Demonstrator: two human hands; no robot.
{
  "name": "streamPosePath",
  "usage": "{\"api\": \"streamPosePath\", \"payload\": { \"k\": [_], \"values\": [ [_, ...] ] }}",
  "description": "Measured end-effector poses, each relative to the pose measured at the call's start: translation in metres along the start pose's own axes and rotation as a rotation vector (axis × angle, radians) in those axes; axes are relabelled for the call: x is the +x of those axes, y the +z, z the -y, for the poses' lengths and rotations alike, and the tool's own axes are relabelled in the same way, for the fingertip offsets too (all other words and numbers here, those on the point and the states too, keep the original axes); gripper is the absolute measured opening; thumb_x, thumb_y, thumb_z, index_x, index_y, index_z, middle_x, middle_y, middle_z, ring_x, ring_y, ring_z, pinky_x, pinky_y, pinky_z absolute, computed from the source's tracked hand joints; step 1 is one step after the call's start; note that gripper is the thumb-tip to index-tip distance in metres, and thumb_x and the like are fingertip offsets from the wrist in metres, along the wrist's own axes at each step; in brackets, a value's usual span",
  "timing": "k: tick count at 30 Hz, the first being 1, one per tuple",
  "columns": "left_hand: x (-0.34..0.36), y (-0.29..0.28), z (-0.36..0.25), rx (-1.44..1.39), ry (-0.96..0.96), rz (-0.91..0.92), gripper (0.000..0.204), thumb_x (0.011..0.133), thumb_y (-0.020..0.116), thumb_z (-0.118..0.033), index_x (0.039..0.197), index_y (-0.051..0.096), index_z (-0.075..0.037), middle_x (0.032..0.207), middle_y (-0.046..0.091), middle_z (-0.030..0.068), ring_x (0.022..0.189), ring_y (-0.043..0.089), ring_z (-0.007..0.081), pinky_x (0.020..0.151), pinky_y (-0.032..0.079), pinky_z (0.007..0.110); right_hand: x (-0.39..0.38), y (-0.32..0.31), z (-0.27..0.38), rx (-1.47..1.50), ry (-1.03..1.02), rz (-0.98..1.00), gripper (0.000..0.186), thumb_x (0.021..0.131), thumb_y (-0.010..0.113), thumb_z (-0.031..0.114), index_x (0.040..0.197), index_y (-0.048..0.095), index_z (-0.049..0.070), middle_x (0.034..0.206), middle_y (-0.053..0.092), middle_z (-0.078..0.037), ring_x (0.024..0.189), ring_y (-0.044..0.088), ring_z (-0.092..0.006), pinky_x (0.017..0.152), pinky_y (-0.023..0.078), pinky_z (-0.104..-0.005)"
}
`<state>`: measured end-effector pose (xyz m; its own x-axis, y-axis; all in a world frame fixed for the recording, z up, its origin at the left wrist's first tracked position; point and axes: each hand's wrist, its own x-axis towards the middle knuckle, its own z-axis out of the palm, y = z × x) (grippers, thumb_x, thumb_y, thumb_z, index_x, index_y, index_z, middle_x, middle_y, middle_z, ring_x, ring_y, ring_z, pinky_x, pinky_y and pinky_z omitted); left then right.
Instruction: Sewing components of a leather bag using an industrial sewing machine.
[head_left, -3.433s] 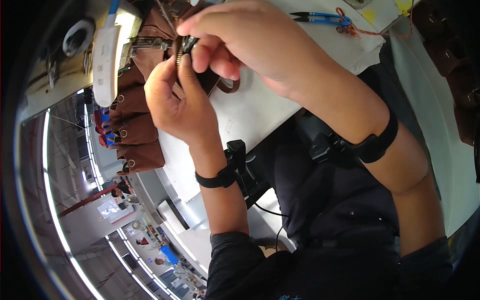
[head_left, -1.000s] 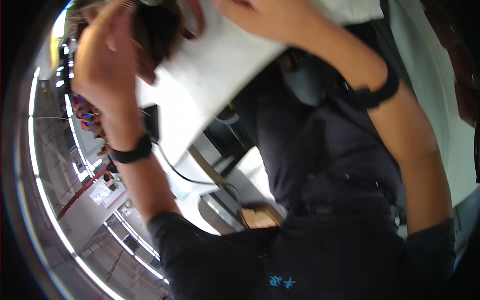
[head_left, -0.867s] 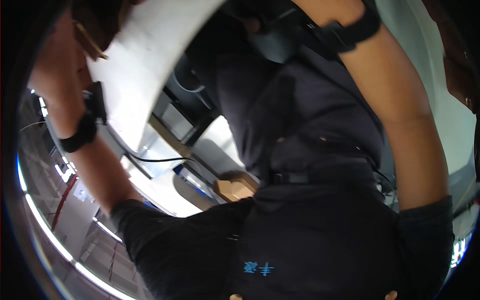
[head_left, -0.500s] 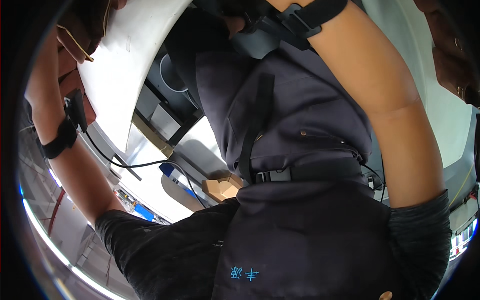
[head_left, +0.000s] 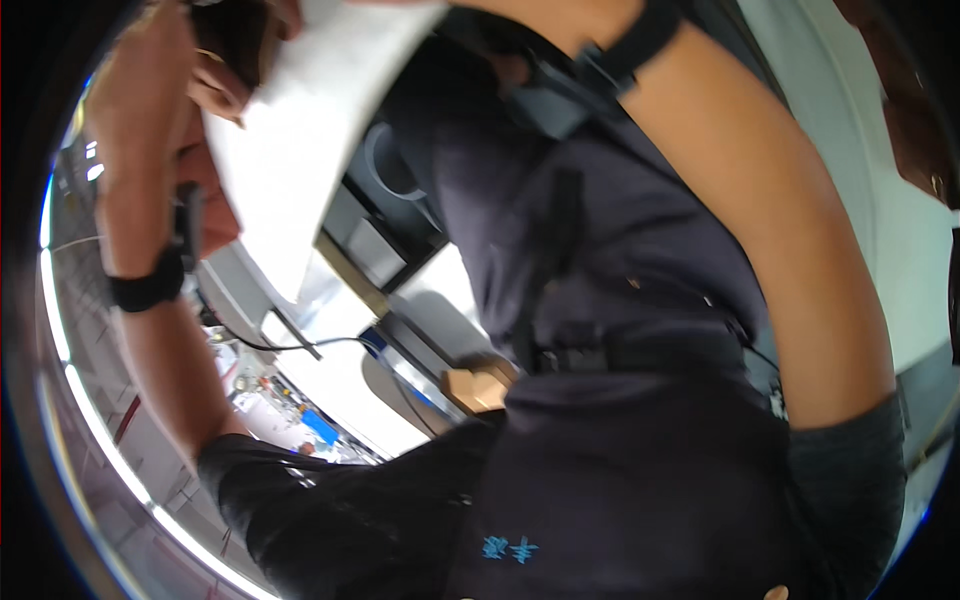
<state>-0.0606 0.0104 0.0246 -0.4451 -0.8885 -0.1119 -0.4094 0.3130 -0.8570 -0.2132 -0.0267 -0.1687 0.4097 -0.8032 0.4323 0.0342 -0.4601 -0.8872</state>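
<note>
My left hand (head_left: pixel 140 90), blurred by motion at the upper left, is against dark brown leather-like bag pieces (head_left: pixel 222 85) on the white tabletop (head_left: pixel 295 135). Its fingers are too smeared to read. My right hand (head_left: pixel 480 8) runs along the top edge above the tabletop, mostly cut off; what its fingers hold, if anything, is hidden. Both forearms wear black straps with dark devices, and a black cable (head_left: pixel 290 346) hangs beside the left one.
My dark apron fills the lower centre. Under the curved table edge are dark frames and an open cardboard box (head_left: pixel 475 388). More brown bags (head_left: pixel 915 130) line the far right beside a pale surface (head_left: pixel 870 250). Distant workstations (head_left: pixel 315 425) show at lower left.
Since the earliest frame the view has tipped down toward my body, leaving both hands at the top edge. In the last half second my left forearm has shifted slightly rightward in the picture.
</note>
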Motion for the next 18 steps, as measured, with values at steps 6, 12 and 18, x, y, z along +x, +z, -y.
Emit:
{"api": "streamPosePath", "payload": {
  "k": [6, 12, 18],
  "values": [
    [-0.015, 0.013, -0.006, -0.418, -0.405, -0.09, 0.033, 0.096, 0.058, -0.032, 0.077, 0.065, -0.005, 0.071, 0.068, 0.0169, 0.067, 0.067, 0.0395, 0.062, 0.054, 0.044, -0.005, 0.0, 0.001, 0.03, 0.046, 0.004, 0.026, 0.088, 0.056, 0.02, 0.084, 0.071, -0.001, 0.086, 0.068, -0.03, 0.086, 0.068, -0.0483, 0.078, 0.053, -0.0543],
    [-0.015, 0.028, -0.03, -0.526, -0.591, -0.318, 0.029, 0.094, 0.067, -0.021, 0.068, 0.062, -0.006, 0.055, 0.059, 0.0088, 0.044, 0.057, 0.0241, 0.047, 0.045, 0.035, -0.008, 0.01, 0.0, 0.026, 0.003, 0.021, 0.019, 0.088, 0.057, 0.019, 0.085, 0.07, 0.006, 0.075, 0.068, -0.019, 0.072, 0.066, -0.0411, 0.069, 0.052, -0.0522],
    [-0.023, 0.03, -0.028, -0.929, -0.667, -0.313, 0.031, 0.104, 0.063, -0.019, 0.077, 0.065, -0.003, 0.059, 0.061, 0.0041, 0.048, 0.054, 0.0088, 0.046, 0.041, 0.026, -0.012, 0.002, 0.006, 0.013, 0.054, 0.104, 0.018, 0.091, 0.056, 0.018, 0.086, 0.068, 0.006, 0.07, 0.066, -0.016, 0.066, 0.063, -0.037, 0.065, 0.05, -0.0482]
  ]
}}
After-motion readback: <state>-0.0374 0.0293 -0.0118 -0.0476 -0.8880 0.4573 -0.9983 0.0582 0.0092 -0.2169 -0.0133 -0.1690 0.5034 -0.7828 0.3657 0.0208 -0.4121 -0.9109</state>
